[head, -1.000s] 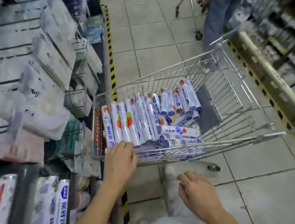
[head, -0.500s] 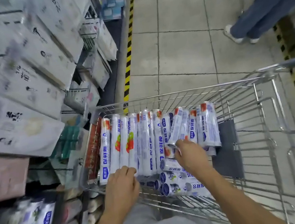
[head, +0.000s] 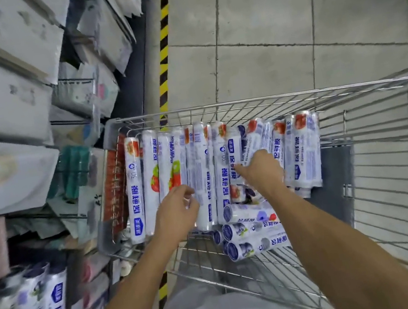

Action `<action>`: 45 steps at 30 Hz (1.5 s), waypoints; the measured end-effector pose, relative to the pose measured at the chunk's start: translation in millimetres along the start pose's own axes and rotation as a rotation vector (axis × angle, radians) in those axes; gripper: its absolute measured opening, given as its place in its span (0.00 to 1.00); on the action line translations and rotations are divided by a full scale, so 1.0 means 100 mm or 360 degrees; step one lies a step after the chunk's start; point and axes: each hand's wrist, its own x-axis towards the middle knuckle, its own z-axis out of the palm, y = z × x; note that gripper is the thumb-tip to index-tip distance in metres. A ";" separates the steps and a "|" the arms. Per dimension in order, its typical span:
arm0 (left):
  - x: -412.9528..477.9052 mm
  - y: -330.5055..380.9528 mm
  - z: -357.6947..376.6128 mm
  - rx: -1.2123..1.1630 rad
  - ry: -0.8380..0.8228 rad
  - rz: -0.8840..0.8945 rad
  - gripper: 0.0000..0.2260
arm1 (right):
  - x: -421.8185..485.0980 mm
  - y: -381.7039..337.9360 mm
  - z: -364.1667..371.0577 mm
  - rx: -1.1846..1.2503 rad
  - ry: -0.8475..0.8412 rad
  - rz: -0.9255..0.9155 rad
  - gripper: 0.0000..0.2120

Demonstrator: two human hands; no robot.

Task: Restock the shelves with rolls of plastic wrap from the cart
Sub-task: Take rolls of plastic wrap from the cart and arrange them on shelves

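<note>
Reaching into the cart [head: 242, 101], both hands are now working among the rolls of plastic wrap [head: 205, 154]. One second ago the left hand [head: 177, 211] was resting at the near rim and the right hand [head: 261, 169] was hanging outside the cart; now both are inside the basket, over the row of rolls. I judge that the picking step is only beginning, and no roll is leaving the cart yet. The right arm is stretching farther, and its fingers are curling down over one roll [head: 242, 149] at the right part of the row, gripping it. The left hand is staying nearer, its fingers bending against a white roll [head: 201, 181] in the middle; whether it is already holding it I cannot tell. The rolls are lying side by side in the cart, some crosswise at the near side. The shelves [head: 0, 109] are standing just to the left.
</note>
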 end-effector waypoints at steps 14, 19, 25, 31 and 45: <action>0.26 0.42 0.03 -0.1459 -0.0627 -0.0482 0.19 | -1.01 0.06 -0.08 0.1221 -0.0742 -0.0238 0.15; 0.25 0.44 0.02 -0.1728 -0.0525 -0.0587 0.23 | -1.14 0.07 -0.04 0.1106 -0.0805 -0.0350 0.17; 0.27 0.29 -0.01 -0.1771 -0.0408 -0.0694 0.22 | -0.50 0.53 -0.45 0.0959 -0.0015 -0.0031 0.18; 0.22 0.14 -0.02 -0.1782 -0.0371 -0.0756 0.21 | 0.26 0.91 -0.47 0.0470 0.0509 0.0242 0.34; -0.07 -0.08 -0.22 -0.1852 -0.0329 -0.0613 0.14 | -0.74 0.68 -0.21 0.1477 -0.0148 0.0142 0.21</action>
